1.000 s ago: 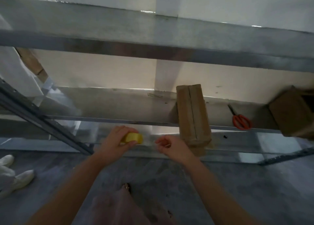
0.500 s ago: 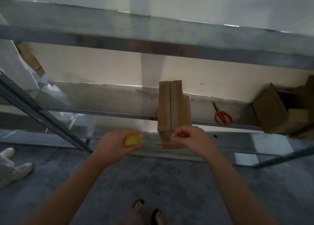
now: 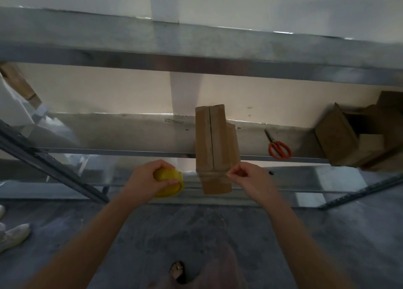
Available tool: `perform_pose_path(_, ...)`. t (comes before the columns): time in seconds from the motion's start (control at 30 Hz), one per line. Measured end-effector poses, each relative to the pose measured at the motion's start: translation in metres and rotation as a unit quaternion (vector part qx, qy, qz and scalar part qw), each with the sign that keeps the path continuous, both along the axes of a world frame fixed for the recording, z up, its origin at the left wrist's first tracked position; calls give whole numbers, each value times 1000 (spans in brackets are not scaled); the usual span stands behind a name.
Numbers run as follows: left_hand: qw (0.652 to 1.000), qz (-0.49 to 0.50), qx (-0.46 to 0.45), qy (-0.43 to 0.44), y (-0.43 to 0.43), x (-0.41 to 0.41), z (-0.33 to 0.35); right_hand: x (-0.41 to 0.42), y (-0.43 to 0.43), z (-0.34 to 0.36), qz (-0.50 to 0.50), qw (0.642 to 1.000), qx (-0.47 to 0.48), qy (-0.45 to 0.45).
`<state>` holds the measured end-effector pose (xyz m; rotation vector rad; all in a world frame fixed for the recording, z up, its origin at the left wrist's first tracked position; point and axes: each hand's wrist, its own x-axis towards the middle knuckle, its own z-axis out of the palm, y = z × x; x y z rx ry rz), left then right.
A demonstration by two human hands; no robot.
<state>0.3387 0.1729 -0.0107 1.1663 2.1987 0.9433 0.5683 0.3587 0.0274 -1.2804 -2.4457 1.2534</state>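
Observation:
A closed cardboard box [image 3: 212,140] stands on the metal shelf [image 3: 122,136], its near end jutting over the shelf's front edge. My left hand [image 3: 146,179] grips a yellow roll of clear tape [image 3: 169,185] just left of the box. My right hand [image 3: 248,178] pinches the free end of the tape at the box's right front corner. The clear strip stretches from the roll across the box's near end, where it shows as faint bands.
Orange-handled scissors [image 3: 278,145] lie on the shelf right of the box. Open cardboard boxes [image 3: 353,136] sit at the far right. An upper shelf beam [image 3: 196,48] runs overhead. Grey floor lies below, with white shoes [image 3: 13,234] at the left.
My right hand has pulled the tape end rightward, from left of the box across its near end to its right corner. The roll has stayed in my left hand.

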Motion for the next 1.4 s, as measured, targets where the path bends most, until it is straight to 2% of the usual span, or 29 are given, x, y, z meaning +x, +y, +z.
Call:
perform_pose_path(0.1, 984, -2, -40, 171, 10, 3, -7, 9, 4, -2, -22, 999, -24, 30)
perform_pose_path(0.17, 974, -8, -41, 222, 16, 6, -7, 13, 12, 1, -14, 999, -20, 36)
perform_pose_path(0.2, 979, -15, -40, 202, 18, 8, -6, 14, 18, 2, -13, 999, -16, 33)
perform_pose_path(0.33, 999, -34, -25, 14, 22, 19, -2, 15, 43, 1, -24, 999, -32, 16)
perform_pose_path(0.4, 999, -26, -13, -17, 22, 20, -2, 16, 55, -1, -24, 998, -50, 23)
perform_pose_path(0.57, 996, -42, -55, 60, 28, 18, -11, 13, 66, -16, 3, 999, -53, 11)
perform_pose_path(0.7, 991, -33, -84, 94, 39, 13, -22, 7, 71, -34, -20, 996, -83, 3)
perform_pose_path(1.13, 985, -49, -144, 80, 52, -9, -53, -7, 79, -76, -46, 991, -125, 16)
perform_pose_path(1.3, 983, -69, -166, 44, 62, -9, -69, -5, 80, -96, -70, 988, -133, 41)
perform_pose_path(1.4, 982, -94, -157, 54, 73, -7, -75, -7, 80, -104, -98, 980, -158, 75)
